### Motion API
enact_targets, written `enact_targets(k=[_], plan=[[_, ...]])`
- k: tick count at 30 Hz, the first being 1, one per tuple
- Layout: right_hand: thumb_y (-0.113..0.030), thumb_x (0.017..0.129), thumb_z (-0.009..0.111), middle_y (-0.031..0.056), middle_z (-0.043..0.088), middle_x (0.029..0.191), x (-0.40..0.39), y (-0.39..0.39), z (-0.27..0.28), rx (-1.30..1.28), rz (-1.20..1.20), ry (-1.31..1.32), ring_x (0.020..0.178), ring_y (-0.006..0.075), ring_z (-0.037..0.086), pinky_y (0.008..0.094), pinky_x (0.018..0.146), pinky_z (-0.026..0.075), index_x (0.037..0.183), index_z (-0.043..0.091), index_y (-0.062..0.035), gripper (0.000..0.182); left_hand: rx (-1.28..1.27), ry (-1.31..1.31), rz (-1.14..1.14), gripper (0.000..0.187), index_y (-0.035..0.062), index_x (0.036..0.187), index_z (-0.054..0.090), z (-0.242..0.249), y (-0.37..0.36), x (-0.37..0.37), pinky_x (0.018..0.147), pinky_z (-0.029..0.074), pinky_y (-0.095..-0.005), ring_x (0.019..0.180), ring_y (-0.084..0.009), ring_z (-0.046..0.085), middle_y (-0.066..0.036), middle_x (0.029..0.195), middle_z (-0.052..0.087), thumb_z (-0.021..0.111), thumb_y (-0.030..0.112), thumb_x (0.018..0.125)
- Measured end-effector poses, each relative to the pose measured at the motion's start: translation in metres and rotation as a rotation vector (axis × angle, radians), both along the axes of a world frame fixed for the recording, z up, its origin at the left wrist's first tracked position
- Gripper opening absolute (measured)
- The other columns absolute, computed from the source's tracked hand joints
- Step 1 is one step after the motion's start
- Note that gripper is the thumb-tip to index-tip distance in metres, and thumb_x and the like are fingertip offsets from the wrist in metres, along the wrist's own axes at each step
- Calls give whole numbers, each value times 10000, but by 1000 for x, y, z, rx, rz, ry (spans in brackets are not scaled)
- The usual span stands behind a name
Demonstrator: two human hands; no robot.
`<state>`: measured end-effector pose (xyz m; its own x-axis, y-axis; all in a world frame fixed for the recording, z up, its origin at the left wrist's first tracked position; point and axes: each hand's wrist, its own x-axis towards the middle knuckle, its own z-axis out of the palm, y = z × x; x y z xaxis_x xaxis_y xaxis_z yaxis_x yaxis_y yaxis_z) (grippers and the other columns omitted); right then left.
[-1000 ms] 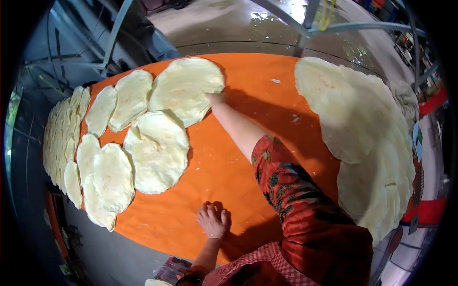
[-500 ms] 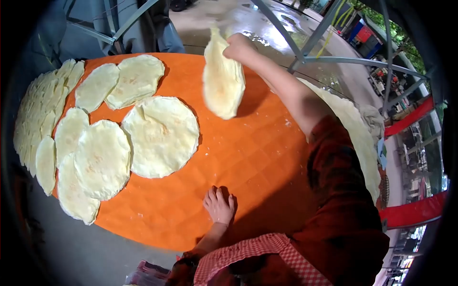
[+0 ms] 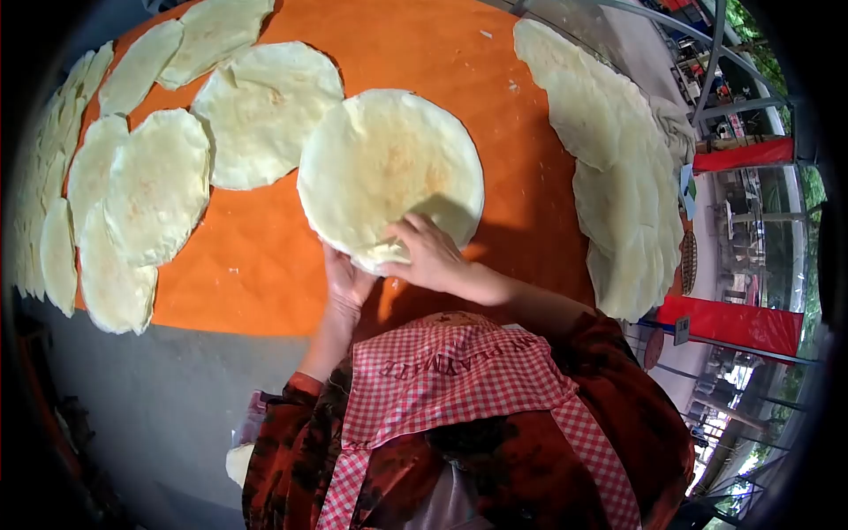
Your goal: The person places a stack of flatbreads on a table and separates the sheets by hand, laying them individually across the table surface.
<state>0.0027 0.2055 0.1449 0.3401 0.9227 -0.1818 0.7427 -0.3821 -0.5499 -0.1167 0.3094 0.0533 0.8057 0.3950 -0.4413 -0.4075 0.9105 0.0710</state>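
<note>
Bread (image 3: 393,159) has just been brought in from the far side & set down close to the apron (image 3: 433,375); two-handed work at its near edge is now possible, it seems. L hand (image 3: 347,281), flat on the cloth a sec ago, is now turned palm up, w/ fingers tucked under that edge; grip can't be told, fingertips being hidden. R hand (image 3: 430,258) is placed on top, half curled, thumb & fingers at a rucked bit of rim; firm pinch or mere touch can't be told. Most of the bread is borne by the orange cloth (image 3: 238,278), its L side met by the next round (image 3: 269,106).

More rounds are laid out to L, partly overlapped, w/ a tight row (image 3: 53,168) past them; to R, a fanned pile (image 3: 609,177). Cloth is creased & flecked w/ crumbs (image 3: 486,34). Beyond: rag (image 3: 676,132) by the pile, grey floor (image 3: 177,380) to L, red bands (image 3: 742,155) & metal bars (image 3: 658,16) to R, greenery (image 3: 746,26) farther out.
</note>
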Motion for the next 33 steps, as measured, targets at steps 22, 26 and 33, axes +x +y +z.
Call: enact_targets(k=[22,26,33], plan=[[-375,759,673,192,580,1108,-5,60,2,8,-48,-74,1001,326,589,425,847,466,1067,559,-22,482,156,69,-110,565,78,1310,432,20,12,-9,963,443,-379,1129,-217,537,-80,1268,541,321,523,981],[-437,765,675,198,603,1095,-16,87,78,-280,59,-68,1006,327,597,420,869,467,1089,557,-10,549,350,226,-144,496,73,1279,449,41,10,-5,898,473,-366,1057,-200,560,-74,1212,556,342,464,993],[-259,845,536,227,649,897,8,103,36,-276,-106,-32,845,364,634,444,762,492,1054,592,31,363,406,185,-249,370,135,1238,465,26,12,8,769,492,-335,912,-142,551,-19,1105,559,406,390,976]])
